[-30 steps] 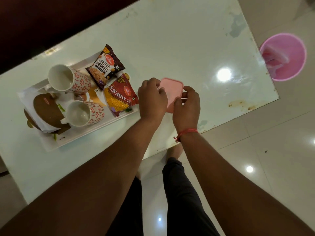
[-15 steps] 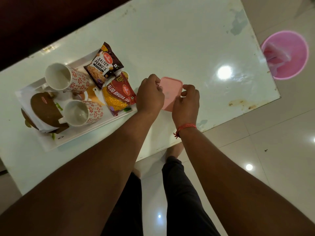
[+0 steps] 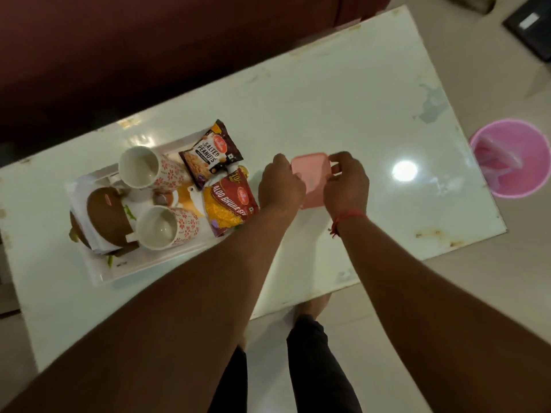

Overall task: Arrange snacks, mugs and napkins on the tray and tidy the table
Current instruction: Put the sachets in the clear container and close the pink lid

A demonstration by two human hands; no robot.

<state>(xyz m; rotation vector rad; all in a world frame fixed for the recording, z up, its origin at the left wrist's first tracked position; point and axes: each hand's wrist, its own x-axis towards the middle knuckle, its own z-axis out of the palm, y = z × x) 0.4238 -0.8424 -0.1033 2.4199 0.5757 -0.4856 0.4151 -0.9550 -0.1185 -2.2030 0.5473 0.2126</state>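
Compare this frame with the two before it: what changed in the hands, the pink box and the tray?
Little changed. Both hands keep hold of the pink box on the table: the left hand covers its left side, the right hand pinches its right edge. Nothing was let go. The tray keeps its two mugs, the peanuts packet and the sev packet as they were.

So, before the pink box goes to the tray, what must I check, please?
1. Both hands hold the pink box: left hand and right hand grip its sides. Ok.
2. Lid fully closed: cannot tell.
3. Free space on the tray: crowded by two mugs and snack packets. Not ok.
4. Path to the tray: red packet overhangs the near edge. Not ok.
5. Mugs upright: both lie on their sides. Not ok.
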